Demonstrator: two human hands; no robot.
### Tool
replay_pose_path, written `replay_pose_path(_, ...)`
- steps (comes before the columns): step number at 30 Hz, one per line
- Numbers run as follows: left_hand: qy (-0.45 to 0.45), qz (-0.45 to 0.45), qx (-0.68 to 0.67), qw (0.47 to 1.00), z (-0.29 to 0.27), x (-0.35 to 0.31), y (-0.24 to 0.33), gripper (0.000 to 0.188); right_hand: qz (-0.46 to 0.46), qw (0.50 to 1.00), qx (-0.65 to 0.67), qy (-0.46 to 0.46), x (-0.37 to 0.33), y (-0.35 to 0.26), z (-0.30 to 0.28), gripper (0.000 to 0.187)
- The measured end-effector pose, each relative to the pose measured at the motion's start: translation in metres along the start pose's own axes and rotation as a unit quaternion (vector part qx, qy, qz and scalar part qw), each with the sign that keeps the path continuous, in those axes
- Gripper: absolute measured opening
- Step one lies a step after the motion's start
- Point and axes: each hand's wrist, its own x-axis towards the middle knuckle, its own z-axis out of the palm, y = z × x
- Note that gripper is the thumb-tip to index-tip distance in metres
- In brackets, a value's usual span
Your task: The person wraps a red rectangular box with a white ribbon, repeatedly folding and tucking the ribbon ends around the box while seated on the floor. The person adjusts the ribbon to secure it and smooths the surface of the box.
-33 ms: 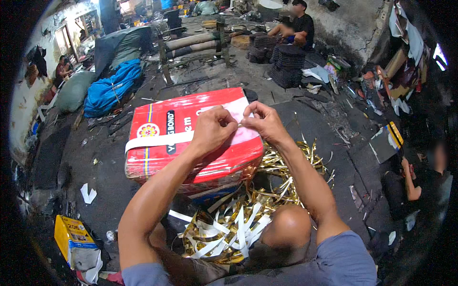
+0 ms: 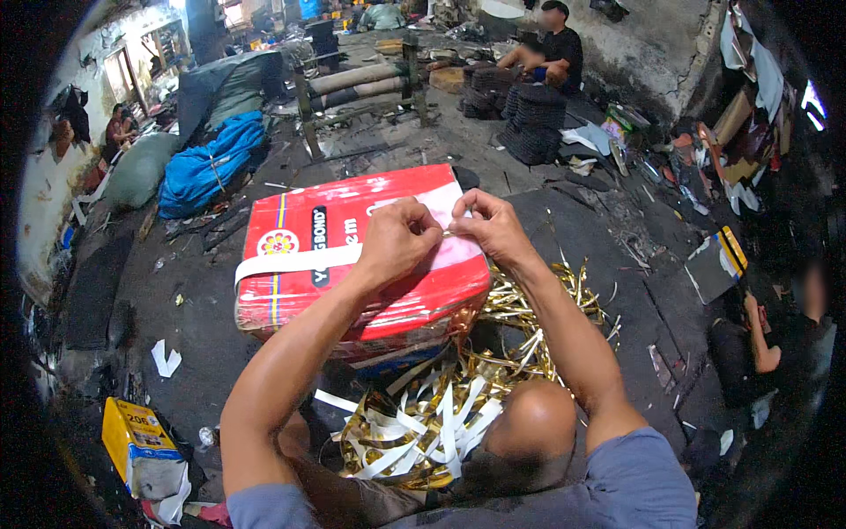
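A red carton (image 2: 388, 322) wrapped in clear film lies in front of me, with a pale pink patch (image 2: 448, 204) on its top right. My left hand (image 2: 401, 240) rests over the top, thumb and forefinger pinched. From under it a flat white strip (image 2: 300, 262) runs left across the carton and over its edge. Beside it my right hand (image 2: 485, 225) pinches as well, its fingertips nearly touching the left ones. A thin gold-tinted bit of strip shows between the fingertips; the fingers hide most of it.
A heap of gold and white strips (image 2: 432, 423) lies between the carton and my knees. A yellow box (image 2: 137, 432) stands at lower left. Blue sheeting (image 2: 211, 163) lies far left, stacked dark pieces (image 2: 533, 119) far right. One person (image 2: 560, 53) sits behind them; another (image 2: 767, 344) is at right.
The whole view has shifted very slightly. Both hands keep their pinch over the carton, with only a tiny movement of the fingertips.
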Motion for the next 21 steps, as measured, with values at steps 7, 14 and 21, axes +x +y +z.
replay_pose_path(7,-0.098,0.025,0.053,0.993,-0.019,0.025,-0.002,0.014,-0.025,0.994,-0.043,0.097,0.006,0.001,0.009,0.026)
replay_pose_path(14,-0.032,0.042,-0.028,0.998,0.008,0.017,0.007,0.013,-0.021,0.991,-0.116,0.067,0.0,0.015,-0.002,0.041)
replay_pose_path(21,0.01,0.093,-0.013,0.996,0.019,0.008,0.015,0.01,0.033,0.987,0.152,0.042,-0.015,0.04,0.002,0.026)
